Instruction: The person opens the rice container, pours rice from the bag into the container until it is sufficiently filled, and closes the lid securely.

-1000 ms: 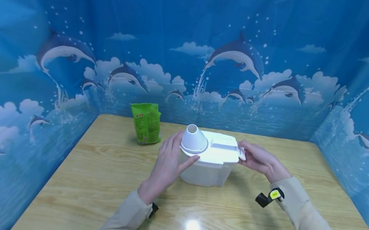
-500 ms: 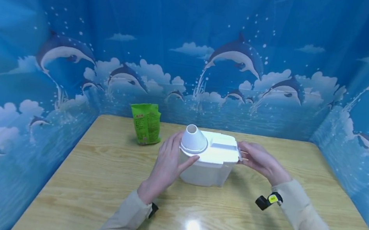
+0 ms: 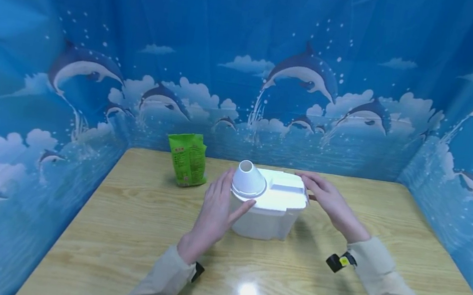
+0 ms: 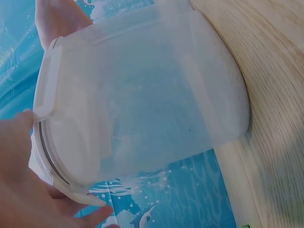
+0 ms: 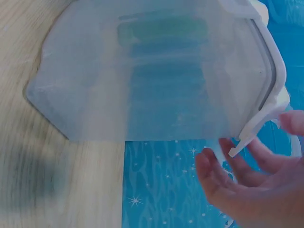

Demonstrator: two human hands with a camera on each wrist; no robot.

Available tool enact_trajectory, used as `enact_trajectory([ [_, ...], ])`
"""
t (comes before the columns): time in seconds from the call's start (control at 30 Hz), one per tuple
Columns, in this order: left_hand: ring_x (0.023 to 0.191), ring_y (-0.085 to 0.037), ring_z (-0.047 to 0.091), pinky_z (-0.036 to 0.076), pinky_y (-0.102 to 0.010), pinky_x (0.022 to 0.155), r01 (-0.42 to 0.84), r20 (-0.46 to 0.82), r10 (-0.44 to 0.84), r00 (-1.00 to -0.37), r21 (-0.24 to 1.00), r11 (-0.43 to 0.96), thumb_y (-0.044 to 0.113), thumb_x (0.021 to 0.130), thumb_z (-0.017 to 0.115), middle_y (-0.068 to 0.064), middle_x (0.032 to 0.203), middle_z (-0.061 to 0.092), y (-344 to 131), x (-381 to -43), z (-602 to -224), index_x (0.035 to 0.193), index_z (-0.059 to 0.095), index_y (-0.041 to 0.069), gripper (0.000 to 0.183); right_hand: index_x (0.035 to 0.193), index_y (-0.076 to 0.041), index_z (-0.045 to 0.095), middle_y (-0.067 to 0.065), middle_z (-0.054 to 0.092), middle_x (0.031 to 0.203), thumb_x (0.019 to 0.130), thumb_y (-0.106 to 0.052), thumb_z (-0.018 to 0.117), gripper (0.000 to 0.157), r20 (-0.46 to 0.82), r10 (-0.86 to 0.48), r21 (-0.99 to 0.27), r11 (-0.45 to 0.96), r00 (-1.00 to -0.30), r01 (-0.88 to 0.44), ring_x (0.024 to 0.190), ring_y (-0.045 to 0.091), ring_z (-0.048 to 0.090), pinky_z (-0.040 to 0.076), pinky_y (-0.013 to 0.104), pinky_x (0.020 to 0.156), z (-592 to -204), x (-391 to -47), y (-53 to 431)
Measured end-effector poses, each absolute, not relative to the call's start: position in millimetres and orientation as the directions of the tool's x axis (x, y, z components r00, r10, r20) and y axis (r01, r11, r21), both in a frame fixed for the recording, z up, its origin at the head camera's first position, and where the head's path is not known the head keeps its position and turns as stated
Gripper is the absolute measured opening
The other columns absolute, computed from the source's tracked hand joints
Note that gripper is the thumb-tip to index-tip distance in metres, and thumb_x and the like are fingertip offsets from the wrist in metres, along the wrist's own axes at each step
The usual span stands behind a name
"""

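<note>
A translucent plastic storage container [image 3: 259, 225] with a white lid [image 3: 285, 204] stands on the table. A white cone-shaped spout [image 3: 248, 181] rises from the lid's left part. My left hand [image 3: 213, 210] grips the lid's left end, thumb along the front and fingers along the far left side. At the right end, my right hand [image 3: 332, 201] reaches the lid's far corner. In the right wrist view its loosely bent fingers [image 5: 213, 178] surround a white latch [image 5: 249, 133] that juts out from the lid's edge, with the thumb near the lid.
A green printed bag [image 3: 188, 161] stands behind and to the left of the container. The wooden table [image 3: 136, 249] meets a blue dolphin-patterned curtain [image 3: 247, 68] at its back and sides.
My right hand has shifted slightly back and left from the latch towards the lid's far right corner, its fingers spreading. The left hand and the container have stayed in place.
</note>
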State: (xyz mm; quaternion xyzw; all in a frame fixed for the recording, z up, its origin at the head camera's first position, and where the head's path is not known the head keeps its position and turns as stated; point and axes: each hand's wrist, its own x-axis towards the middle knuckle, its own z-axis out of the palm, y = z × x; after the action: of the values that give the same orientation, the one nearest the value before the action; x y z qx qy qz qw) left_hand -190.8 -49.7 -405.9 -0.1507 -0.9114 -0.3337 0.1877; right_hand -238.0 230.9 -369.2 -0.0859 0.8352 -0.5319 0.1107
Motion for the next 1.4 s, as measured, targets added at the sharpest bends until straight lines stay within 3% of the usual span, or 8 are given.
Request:
enact_trajectory([
  [0.2,0.142,-0.038,0.039,0.030,-0.056,0.119,0.349,0.452,0.093,-0.887,0.525,0.776,0.056,0.094,0.064,-0.022,0.156,0.039,-45,-185,-408,0.156,0.030,0.001,0.090,0.152,-0.016,0.046,0.014,0.038,0.160,0.106,-0.054,0.043,0.060,-0.008,-0.311,-0.893,0.429,-0.950,-0.132,0.147,0.040,0.032,0.026,0.068,0.115,-372,-236,226],
  [0.4,0.130,-0.037,0.047,0.039,-0.054,0.114,0.293,0.471,0.046,-0.881,0.467,0.835,0.065,0.085,0.069,-0.023,0.143,0.045,-38,-177,-407,0.155,0.031,0.001,0.102,0.151,-0.015,0.049,0.013,0.039,0.160,0.107,-0.050,0.044,0.056,0.041,-0.319,-0.893,0.413,-0.947,-0.178,0.148,0.040,0.031,0.026,0.068,0.116,-376,-236,224],
  [0.67,0.134,-0.037,0.047,0.036,-0.054,0.116,0.284,0.463,0.045,-0.885,0.460,0.841,0.063,0.084,0.071,-0.021,0.145,0.047,-37,-179,-405,0.154,0.034,0.002,0.100,0.151,-0.015,0.048,0.014,0.040,0.159,0.107,-0.049,0.044,0.056,0.054,-0.301,-0.898,0.403,-0.952,-0.178,0.146,0.041,0.034,0.027,0.070,0.114,-383,-235,226],
  [0.9,0.139,-0.034,0.044,0.033,-0.054,0.118,0.301,0.445,0.064,-0.893,0.485,0.821,0.058,0.087,0.068,-0.019,0.152,0.044,-39,-183,-405,0.155,0.034,0.004,0.094,0.156,-0.016,0.041,0.015,0.031,0.163,0.107,-0.048,0.045,0.059,0.034,-0.271,-0.892,0.425,-0.962,-0.151,0.149,0.042,0.027,0.025,0.071,0.115,-381,-230,229],
  [1.1,0.141,-0.037,0.042,0.031,-0.058,0.118,0.323,0.429,0.086,-0.899,0.518,0.792,0.053,0.091,0.067,-0.019,0.155,0.042,-39,-187,-405,0.156,0.032,0.002,0.090,0.155,-0.012,0.042,0.018,0.032,0.162,0.106,-0.048,0.046,0.060,0.036,-0.244,-0.882,0.448,-0.969,-0.146,0.149,0.044,0.027,0.023,0.071,0.115,-381,-226,229],
  [1.23,0.146,-0.040,0.033,0.026,-0.059,0.120,0.330,0.383,0.117,-0.916,0.557,0.762,0.050,0.098,0.059,-0.020,0.162,0.031,-39,-189,-406,0.158,0.024,0.001,0.086,0.153,-0.010,0.045,0.019,0.037,0.159,0.106,-0.049,0.048,0.061,0.054,-0.197,-0.877,0.459,-0.979,-0.141,0.142,0.044,0.038,0.030,0.069,0.113,-383,-220,227],
  [1.4,0.150,-0.041,0.023,0.019,-0.058,0.123,0.317,0.328,0.138,-0.935,0.594,0.739,0.043,0.106,0.046,-0.020,0.166,0.018,-38,-190,-406,0.160,0.015,-0.001,0.076,0.148,-0.009,0.051,0.018,0.047,0.152,0.104,-0.047,0.053,0.059,0.100,-0.103,-0.872,0.470,-0.990,-0.137,0.128,0.038,0.053,0.045,0.058,0.106,-386,-208,219],
])
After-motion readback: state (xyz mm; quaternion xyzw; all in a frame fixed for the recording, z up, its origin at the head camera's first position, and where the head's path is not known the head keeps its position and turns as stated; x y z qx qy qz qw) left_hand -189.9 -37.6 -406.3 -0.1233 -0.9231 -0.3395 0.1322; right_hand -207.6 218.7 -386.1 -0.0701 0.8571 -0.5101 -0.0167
